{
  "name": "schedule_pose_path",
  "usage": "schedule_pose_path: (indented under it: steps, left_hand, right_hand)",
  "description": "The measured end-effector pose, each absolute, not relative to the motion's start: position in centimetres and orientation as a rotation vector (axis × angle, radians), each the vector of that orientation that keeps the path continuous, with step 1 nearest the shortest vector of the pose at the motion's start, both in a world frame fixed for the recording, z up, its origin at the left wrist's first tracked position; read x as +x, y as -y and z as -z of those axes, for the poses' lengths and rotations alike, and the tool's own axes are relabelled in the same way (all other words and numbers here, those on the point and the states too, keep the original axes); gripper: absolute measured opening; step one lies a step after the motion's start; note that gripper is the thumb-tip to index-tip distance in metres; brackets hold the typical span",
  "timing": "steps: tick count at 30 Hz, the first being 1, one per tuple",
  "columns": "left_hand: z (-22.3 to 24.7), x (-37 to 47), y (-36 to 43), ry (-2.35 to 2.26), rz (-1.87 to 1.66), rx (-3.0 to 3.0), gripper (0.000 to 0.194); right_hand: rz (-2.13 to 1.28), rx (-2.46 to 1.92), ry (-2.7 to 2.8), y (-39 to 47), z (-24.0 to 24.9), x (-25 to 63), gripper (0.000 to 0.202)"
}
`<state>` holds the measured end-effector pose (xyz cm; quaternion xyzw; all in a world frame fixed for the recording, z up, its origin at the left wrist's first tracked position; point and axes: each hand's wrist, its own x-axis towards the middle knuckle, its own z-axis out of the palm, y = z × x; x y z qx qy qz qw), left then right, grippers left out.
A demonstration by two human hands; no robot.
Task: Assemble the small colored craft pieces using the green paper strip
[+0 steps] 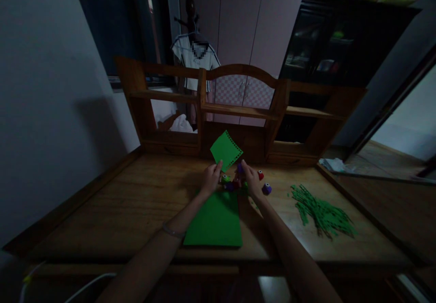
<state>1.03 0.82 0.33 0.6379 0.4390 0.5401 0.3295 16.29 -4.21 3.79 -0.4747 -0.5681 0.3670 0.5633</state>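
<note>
My left hand pinches the lower corner of a green sheet of paper, held up and tilted above the desk. A row of small dark holes runs along the sheet's right-hand edges. To the right of the paper, my right hand has its fingers closed on a small purple object, partly hidden and too dim to name exactly. Between and under the hands lie several small coloured pieces with eye-like spots, one of them green. A stack of green paper lies flat below my wrists.
A red piece and a purple piece with eye-like spots lie right of my right hand. Farther right is a heap of thin green paper strips. A wooden shelf unit stands along the back of the wooden desk.
</note>
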Motion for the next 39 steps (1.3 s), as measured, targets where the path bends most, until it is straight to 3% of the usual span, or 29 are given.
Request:
schedule_pose_path:
  steps: [10, 39]
  left_hand:
    - [-0.3, 0.8, -0.9, -1.133, -1.455, 1.632, 0.051]
    - [-0.8, 0.8, -0.5, -1.149, -1.449, 1.665, 0.051]
  right_hand:
    - [-0.494, -1.282, 1.661, 4.6, -2.9, 15.9, 0.044]
    - [-0.589, -1.272, 1.648, 4.7, -2.5, 15.8, 0.042]
